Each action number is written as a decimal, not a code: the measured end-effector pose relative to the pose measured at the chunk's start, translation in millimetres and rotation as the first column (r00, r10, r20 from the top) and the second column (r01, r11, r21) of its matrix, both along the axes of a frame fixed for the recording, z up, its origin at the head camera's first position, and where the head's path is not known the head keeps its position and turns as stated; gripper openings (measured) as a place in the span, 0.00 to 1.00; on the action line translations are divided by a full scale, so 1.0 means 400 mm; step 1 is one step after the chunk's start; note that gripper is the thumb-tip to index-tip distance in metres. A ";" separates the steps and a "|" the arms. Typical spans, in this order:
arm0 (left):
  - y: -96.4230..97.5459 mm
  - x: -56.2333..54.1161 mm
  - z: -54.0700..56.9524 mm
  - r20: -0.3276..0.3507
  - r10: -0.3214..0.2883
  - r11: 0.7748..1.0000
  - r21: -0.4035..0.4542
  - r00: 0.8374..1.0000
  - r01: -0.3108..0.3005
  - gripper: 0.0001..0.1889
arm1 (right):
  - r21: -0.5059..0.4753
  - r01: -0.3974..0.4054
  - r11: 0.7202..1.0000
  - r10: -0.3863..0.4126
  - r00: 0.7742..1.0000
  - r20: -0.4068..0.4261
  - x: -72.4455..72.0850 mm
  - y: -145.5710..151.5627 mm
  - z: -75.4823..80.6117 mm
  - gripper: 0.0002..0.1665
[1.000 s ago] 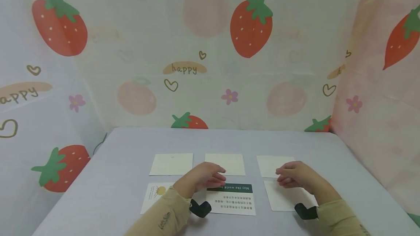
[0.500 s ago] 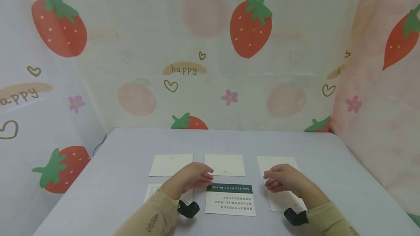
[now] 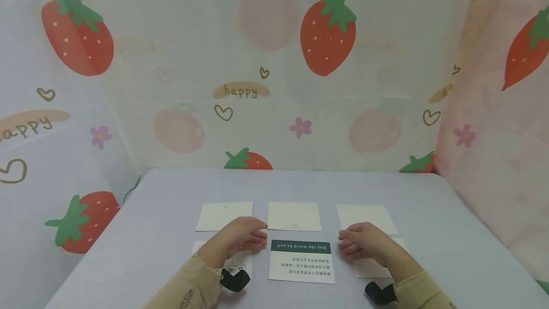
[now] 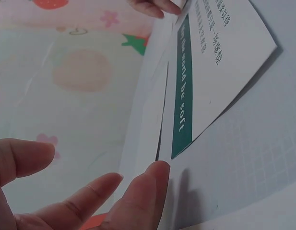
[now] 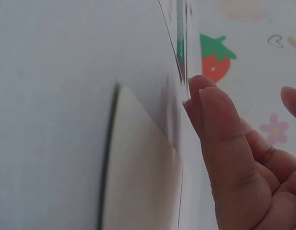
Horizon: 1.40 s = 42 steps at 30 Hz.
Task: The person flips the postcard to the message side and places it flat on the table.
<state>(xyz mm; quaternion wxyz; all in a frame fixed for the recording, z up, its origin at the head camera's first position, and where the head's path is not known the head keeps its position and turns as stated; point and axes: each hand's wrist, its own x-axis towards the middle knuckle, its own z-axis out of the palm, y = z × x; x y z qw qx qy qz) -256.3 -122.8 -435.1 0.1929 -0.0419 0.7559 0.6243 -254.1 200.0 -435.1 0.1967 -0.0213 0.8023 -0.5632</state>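
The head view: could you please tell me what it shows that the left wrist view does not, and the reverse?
Only the head view: the left sleeve, the right sleeve and the word "happy" on the strawberry-print backdrop.
Only the left wrist view: a dark, finger-like shadow on the tabletop beside the left hand.
Both: the left hand, the right hand, the green-banded card, that backdrop and the tabletop.

A pale table (image 3: 283,185) bears six cards (image 3: 301,262) in two rows of three.
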 end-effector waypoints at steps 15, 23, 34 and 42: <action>-0.025 0.022 -0.017 0.003 -0.033 0.997 0.065 0.999 0.033 0.21 | -0.007 0.024 1.000 -0.024 1.000 0.020 0.000 -0.020 -0.016 0.20; -0.021 0.029 -0.021 0.015 -0.065 0.993 0.104 0.998 0.063 0.22 | -0.027 0.011 1.000 -0.011 1.000 0.025 0.000 -0.033 -0.019 0.22; -0.009 0.032 -0.028 0.016 -0.057 0.991 0.122 0.998 0.055 0.23 | -0.058 -0.023 0.998 0.025 0.999 0.030 0.005 -0.035 -0.016 0.23; -0.006 0.034 -0.027 0.012 -0.045 0.992 0.120 0.999 0.043 0.22 | -0.070 -0.041 0.997 0.043 0.999 0.021 0.008 -0.034 -0.015 0.25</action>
